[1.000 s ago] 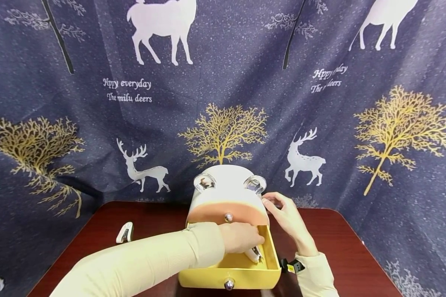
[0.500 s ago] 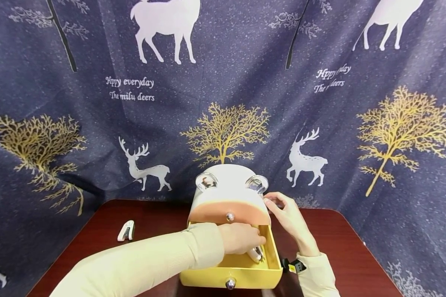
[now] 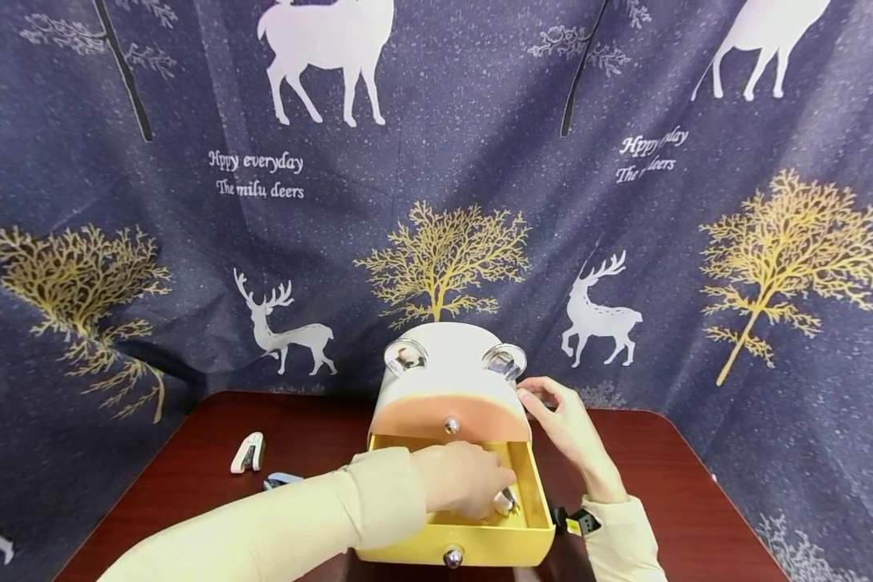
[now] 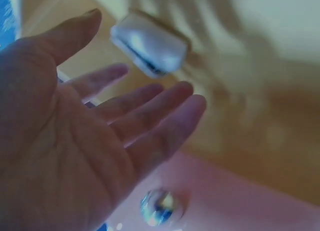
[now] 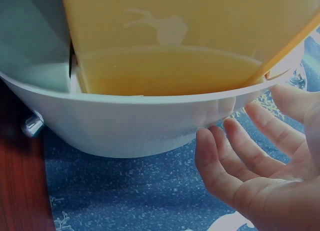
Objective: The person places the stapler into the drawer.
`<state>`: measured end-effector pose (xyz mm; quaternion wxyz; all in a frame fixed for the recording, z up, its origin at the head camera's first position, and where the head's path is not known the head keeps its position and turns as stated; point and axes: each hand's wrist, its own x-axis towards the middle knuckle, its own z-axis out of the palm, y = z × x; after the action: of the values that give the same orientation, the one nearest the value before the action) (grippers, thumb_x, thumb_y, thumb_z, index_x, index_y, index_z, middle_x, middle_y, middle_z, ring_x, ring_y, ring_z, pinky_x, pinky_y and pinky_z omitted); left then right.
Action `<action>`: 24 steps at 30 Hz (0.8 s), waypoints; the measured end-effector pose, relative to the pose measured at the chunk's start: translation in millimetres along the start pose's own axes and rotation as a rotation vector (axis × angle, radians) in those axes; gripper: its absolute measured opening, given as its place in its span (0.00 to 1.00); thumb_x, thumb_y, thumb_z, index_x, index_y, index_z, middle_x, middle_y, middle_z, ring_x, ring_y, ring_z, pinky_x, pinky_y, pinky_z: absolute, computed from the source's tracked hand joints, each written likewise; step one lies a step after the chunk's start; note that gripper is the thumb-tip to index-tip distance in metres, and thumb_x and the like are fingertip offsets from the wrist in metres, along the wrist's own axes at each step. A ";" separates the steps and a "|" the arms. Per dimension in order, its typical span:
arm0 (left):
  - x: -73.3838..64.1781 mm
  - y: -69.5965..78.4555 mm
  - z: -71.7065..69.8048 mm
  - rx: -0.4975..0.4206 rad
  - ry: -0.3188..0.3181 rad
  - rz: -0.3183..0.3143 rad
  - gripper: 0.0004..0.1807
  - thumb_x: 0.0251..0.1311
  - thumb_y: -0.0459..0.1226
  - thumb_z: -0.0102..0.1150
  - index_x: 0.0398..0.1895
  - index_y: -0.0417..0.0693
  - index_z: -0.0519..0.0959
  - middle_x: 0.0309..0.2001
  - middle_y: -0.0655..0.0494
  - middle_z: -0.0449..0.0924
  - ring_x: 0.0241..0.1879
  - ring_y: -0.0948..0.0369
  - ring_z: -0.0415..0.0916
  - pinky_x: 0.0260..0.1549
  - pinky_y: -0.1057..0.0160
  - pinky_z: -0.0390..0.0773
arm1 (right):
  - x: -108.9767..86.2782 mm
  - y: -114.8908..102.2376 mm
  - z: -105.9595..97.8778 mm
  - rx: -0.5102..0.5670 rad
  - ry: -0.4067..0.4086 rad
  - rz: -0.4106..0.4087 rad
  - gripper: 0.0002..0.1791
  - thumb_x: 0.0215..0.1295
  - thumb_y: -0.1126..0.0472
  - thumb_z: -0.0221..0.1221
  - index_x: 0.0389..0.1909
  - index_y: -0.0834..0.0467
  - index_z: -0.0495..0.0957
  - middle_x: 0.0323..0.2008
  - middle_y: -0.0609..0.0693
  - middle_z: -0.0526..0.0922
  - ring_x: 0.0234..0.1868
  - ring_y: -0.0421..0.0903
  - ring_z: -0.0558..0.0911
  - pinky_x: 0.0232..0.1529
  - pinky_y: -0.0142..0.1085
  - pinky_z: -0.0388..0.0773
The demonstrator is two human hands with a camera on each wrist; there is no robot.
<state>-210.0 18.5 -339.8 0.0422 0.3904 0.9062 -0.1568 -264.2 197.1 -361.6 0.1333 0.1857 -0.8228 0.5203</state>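
Observation:
My left hand (image 3: 466, 481) is inside the pulled-out yellow drawer (image 3: 393, 546) of a small white cabinet (image 3: 447, 360). A small white stapler (image 3: 505, 501) lies in that drawer, partly covered by the hand in the head view. In the left wrist view the fingers are spread and relaxed, with the stapler (image 4: 150, 45) just beyond their tips and nothing gripped. My right hand (image 3: 567, 428) is at the cabinet's right side, its fingertips against the white shell (image 5: 140, 121) in the right wrist view, fingers loosely bent.
Another white stapler (image 3: 248, 453) stands on the red-brown table (image 3: 305, 420) to the left. Close to it, a blue object (image 3: 282, 479) is partly hidden by my left sleeve. An orange upper drawer (image 3: 415, 416) is closed. A patterned blue cloth (image 3: 436, 162) hangs behind.
My left hand has drawn toward the drawer's front, and its sleeve has shifted, uncovering the blue object on the table. The right hand stays in place on the cabinet's side.

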 end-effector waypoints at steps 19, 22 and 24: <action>-75.1 -36.0 -11.1 -0.374 0.333 0.050 0.24 0.69 0.53 0.53 0.64 0.57 0.73 0.55 0.63 0.78 0.55 0.63 0.74 0.53 0.62 0.72 | -0.6 -0.3 0.5 0.008 0.004 -0.004 0.11 0.69 0.65 0.58 0.47 0.67 0.79 0.35 0.57 0.83 0.34 0.44 0.82 0.38 0.35 0.79; -92.7 -43.8 -3.7 -0.486 0.376 0.016 0.26 0.70 0.52 0.52 0.67 0.56 0.71 0.61 0.61 0.75 0.60 0.62 0.72 0.57 0.59 0.70 | -0.6 0.3 1.1 -0.001 0.012 -0.007 0.10 0.69 0.65 0.58 0.46 0.67 0.79 0.35 0.57 0.83 0.34 0.43 0.82 0.38 0.35 0.79; -102.7 -47.9 3.4 -0.545 0.395 -0.014 0.27 0.70 0.53 0.52 0.68 0.57 0.69 0.62 0.61 0.73 0.60 0.62 0.71 0.58 0.58 0.70 | -0.9 0.6 1.3 -0.010 0.017 -0.007 0.10 0.69 0.65 0.58 0.46 0.67 0.79 0.35 0.56 0.83 0.34 0.44 0.82 0.38 0.35 0.79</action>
<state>-173.6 -84.9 -310.6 -0.0326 0.3814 0.9081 0.1697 -263.7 196.2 -363.0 0.1432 0.1833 -0.8236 0.5173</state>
